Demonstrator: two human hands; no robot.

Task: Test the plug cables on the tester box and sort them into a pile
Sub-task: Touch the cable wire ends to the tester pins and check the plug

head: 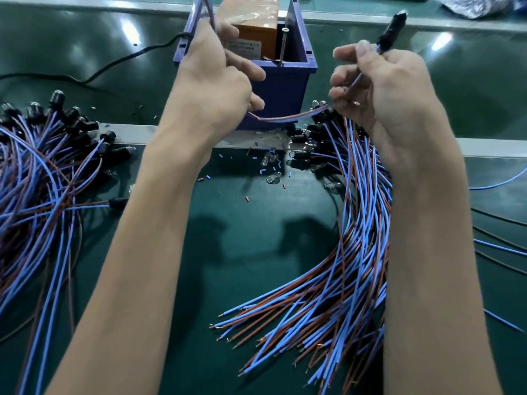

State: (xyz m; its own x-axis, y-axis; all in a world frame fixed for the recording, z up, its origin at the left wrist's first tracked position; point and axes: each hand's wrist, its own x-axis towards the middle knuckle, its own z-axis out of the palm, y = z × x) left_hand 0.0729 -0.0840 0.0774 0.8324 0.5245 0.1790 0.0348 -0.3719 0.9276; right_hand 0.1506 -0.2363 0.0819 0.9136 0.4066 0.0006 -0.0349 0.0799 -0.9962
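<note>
— Where are we in the job?

— Mid-test, we judge. Our left hand (pixel 211 89) pinches wire ends over the blue box (pixel 285 81) at the far edge of the surface (pixel 242 238); our right hand (pixel 382 92) is curled shut on the same cable (pixel 285 116), its black plug (pixel 392 31) sticking up.

— And next?

— We likely touch the wire ends to the tester (pixel 256 38) inside the box, then drop the cable on the left pile (pixel 42 172). The untested bundle (pixel 342 252) lies under our right arm.
</note>
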